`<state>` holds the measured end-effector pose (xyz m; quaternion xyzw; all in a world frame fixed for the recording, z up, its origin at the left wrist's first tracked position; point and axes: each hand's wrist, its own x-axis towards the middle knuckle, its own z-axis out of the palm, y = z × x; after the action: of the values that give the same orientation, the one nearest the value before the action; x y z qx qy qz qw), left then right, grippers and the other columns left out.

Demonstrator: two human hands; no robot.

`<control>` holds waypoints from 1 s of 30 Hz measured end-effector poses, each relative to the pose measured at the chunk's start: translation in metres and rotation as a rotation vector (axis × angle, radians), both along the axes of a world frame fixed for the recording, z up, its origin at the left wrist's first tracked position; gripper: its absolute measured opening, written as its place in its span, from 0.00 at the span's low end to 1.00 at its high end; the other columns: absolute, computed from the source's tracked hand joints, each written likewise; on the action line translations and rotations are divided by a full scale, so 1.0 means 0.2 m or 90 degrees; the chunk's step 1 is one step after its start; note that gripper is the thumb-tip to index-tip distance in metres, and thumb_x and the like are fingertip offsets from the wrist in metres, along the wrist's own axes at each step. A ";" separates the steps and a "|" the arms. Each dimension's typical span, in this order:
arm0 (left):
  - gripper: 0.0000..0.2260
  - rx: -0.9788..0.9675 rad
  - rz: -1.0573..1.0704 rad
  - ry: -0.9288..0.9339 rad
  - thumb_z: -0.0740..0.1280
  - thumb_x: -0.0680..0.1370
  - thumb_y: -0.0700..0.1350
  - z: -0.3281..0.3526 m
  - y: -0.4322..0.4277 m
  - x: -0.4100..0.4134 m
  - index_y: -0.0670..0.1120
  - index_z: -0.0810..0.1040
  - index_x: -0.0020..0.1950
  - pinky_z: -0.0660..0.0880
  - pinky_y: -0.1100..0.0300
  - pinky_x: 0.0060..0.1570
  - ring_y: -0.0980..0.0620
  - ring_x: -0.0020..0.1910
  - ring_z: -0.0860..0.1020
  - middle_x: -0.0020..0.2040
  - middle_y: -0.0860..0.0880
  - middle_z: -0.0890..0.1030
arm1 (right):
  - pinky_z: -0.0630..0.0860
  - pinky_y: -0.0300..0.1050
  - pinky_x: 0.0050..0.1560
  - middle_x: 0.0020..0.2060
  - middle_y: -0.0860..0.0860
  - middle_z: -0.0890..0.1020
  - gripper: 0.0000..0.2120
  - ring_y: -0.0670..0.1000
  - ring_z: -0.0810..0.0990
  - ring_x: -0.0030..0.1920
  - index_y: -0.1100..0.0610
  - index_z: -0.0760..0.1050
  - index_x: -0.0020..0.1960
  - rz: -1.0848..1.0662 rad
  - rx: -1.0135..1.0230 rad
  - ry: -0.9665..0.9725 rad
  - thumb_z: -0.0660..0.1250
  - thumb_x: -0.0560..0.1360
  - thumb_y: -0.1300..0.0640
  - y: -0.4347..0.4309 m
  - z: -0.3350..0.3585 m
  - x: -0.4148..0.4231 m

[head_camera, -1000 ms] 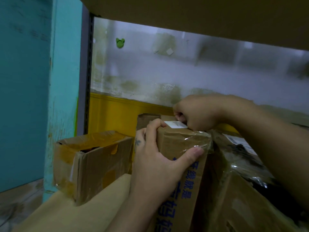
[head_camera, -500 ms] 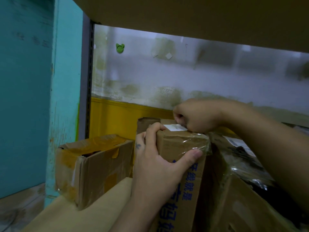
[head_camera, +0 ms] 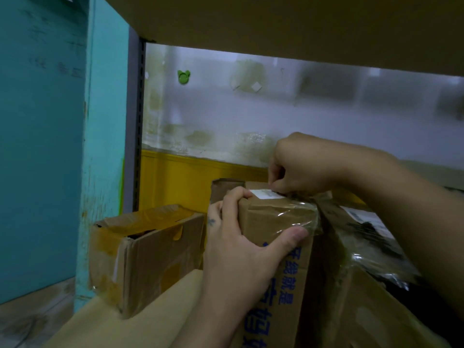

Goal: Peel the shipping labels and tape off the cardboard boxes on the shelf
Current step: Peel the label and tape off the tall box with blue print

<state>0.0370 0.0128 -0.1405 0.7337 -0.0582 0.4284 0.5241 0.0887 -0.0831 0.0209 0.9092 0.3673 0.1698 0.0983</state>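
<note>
The shelf [head_camera: 125, 327] carries three cardboard boxes. The open box [head_camera: 150, 252], patched with brown tape, sits near the shelf's left edge, beside the post [head_camera: 135, 121]. The printed box [head_camera: 276, 259], with blue characters on its front, stands upright just to its right. The wrapped box [head_camera: 364, 297] leans against the printed box toward the shelf's right side.

The left hand [head_camera: 236, 254] grips the printed box's top left corner: fingers over the top edge, thumb across the front, on the clear tape [head_camera: 296, 217]. The right hand [head_camera: 308, 164], fingers curled, pinches the right end of the white label [head_camera: 263, 193] on the box top. A green hook [head_camera: 183, 76] is fixed to the wall behind.
</note>
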 end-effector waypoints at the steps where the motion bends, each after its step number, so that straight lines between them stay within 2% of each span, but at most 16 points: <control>1: 0.33 0.001 -0.001 0.001 0.66 0.55 0.77 0.00 0.00 0.00 0.73 0.60 0.55 0.67 0.73 0.42 0.69 0.53 0.69 0.56 0.66 0.64 | 0.78 0.37 0.43 0.35 0.44 0.84 0.04 0.42 0.81 0.37 0.51 0.84 0.42 -0.007 -0.014 -0.017 0.71 0.74 0.55 0.01 0.00 -0.01; 6: 0.33 0.010 0.007 -0.006 0.67 0.56 0.76 -0.01 0.00 0.00 0.69 0.63 0.58 0.68 0.70 0.47 0.62 0.55 0.71 0.58 0.60 0.67 | 0.77 0.40 0.41 0.35 0.49 0.84 0.03 0.49 0.81 0.40 0.54 0.82 0.41 -0.046 -0.079 -0.079 0.70 0.71 0.56 0.06 0.00 -0.04; 10: 0.33 0.015 0.013 -0.012 0.67 0.56 0.76 -0.01 0.00 0.00 0.69 0.63 0.57 0.69 0.69 0.49 0.61 0.57 0.71 0.58 0.60 0.66 | 0.77 0.45 0.44 0.39 0.52 0.84 0.06 0.52 0.80 0.43 0.56 0.82 0.43 -0.050 -0.111 -0.075 0.70 0.71 0.54 0.07 0.01 -0.02; 15: 0.34 0.015 0.018 -0.021 0.67 0.56 0.76 -0.02 0.00 0.00 0.69 0.63 0.58 0.69 0.68 0.49 0.61 0.56 0.71 0.57 0.61 0.67 | 0.71 0.39 0.35 0.33 0.46 0.80 0.05 0.45 0.76 0.35 0.52 0.77 0.38 -0.027 -0.091 -0.003 0.69 0.73 0.55 0.03 0.01 0.01; 20: 0.33 0.022 0.022 -0.027 0.67 0.56 0.76 -0.01 -0.01 0.00 0.69 0.63 0.58 0.71 0.65 0.48 0.61 0.55 0.71 0.57 0.60 0.67 | 0.68 0.38 0.35 0.30 0.45 0.78 0.04 0.43 0.74 0.32 0.53 0.78 0.39 0.006 -0.073 0.034 0.67 0.73 0.56 0.01 0.01 0.04; 25: 0.33 0.028 0.016 -0.031 0.67 0.56 0.76 -0.01 -0.01 -0.02 0.70 0.61 0.57 0.69 0.69 0.48 0.65 0.55 0.70 0.57 0.62 0.66 | 0.71 0.36 0.35 0.30 0.45 0.79 0.05 0.45 0.76 0.33 0.56 0.79 0.42 0.021 -0.045 0.113 0.67 0.75 0.56 -0.02 0.04 0.03; 30: 0.35 0.038 0.014 -0.026 0.68 0.56 0.76 -0.01 -0.02 -0.04 0.70 0.62 0.59 0.70 0.68 0.50 0.64 0.57 0.70 0.57 0.63 0.65 | 0.75 0.42 0.37 0.35 0.52 0.81 0.07 0.47 0.77 0.34 0.60 0.79 0.44 0.025 -0.008 0.198 0.65 0.76 0.57 -0.05 0.04 0.04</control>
<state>0.0292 0.0087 -0.1426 0.7406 -0.0740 0.4473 0.4960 0.0966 -0.0924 0.0294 0.9164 0.3970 0.0266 0.0425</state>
